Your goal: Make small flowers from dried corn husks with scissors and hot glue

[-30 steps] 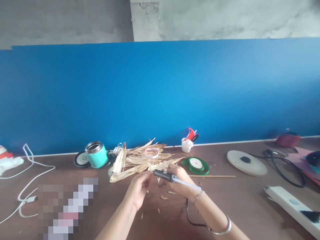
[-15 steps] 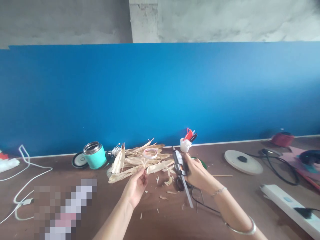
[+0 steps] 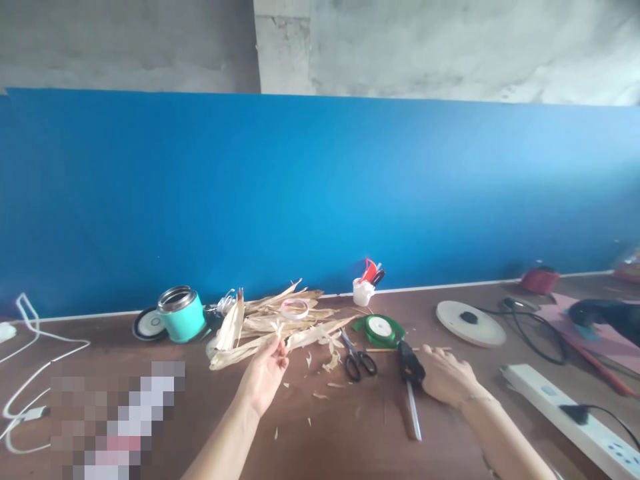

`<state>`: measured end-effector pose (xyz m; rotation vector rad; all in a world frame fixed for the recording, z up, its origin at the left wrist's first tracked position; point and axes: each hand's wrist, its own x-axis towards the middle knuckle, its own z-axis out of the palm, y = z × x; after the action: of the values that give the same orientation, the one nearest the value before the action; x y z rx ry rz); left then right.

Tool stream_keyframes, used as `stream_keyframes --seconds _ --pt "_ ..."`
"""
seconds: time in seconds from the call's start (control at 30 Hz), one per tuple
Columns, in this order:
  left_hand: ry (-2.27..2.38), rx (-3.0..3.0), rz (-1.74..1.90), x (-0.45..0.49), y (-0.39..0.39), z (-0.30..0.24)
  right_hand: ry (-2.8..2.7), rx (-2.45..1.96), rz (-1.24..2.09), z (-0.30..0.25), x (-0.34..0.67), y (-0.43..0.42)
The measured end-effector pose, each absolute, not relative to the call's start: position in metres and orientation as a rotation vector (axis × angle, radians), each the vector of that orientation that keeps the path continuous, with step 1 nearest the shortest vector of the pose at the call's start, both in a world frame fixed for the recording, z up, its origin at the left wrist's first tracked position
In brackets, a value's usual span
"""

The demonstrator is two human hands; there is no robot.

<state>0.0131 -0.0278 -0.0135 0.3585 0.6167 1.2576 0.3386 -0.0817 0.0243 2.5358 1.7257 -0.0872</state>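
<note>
My left hand [image 3: 266, 375] is closed in a pinch on a small pale strip of corn husk [image 3: 278, 329], just in front of a pile of dried corn husks [image 3: 250, 333]. To the right, my right hand [image 3: 447, 375] is low over the table, gripping a black hot glue gun [image 3: 411, 363] on its left side. A translucent glue stick [image 3: 414, 413] juts from its back towards me. Part of the gun's handle is hidden by the hand. Black-handled scissors [image 3: 357, 360] and a spool of green ribbon [image 3: 379, 330] lie between my hands.
A roll of tape [image 3: 295, 309] rests on the husks. A turquoise jar [image 3: 181, 317] stands left, a white cup of tools [image 3: 363, 292] at the back. Right are a thin stick [image 3: 440, 349], a round white disc [image 3: 470, 325] and a power strip [image 3: 575, 413]. Husk scraps litter the table.
My right hand has carried the glue gun right and down towards the table, uncovering the scissors and green ribbon. The left hand keeps its pinch. The view has shifted slightly right.
</note>
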Motion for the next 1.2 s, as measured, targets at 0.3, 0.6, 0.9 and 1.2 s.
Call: stream_keyframes --seconds 0.3,0.6,0.9,1.2 --pt "0.552 0.344 1.338 0.0 -0.022 -0.016 2.837 1.819 0.143 0.03 0.205 -0.026" --pt "0.559 0.338 1.325 -0.001 -0.022 -0.019 2.839 1.961 0.213 -0.002 0.188 0.014" --pt "0.528 0.364 1.301 -0.003 -0.023 -0.023 2.782 2.134 0.127 0.002 0.201 0.019" --pt "0.574 0.392 1.279 0.001 -0.026 -0.024 2.95 1.871 -0.026 -0.007 0.175 0.008"
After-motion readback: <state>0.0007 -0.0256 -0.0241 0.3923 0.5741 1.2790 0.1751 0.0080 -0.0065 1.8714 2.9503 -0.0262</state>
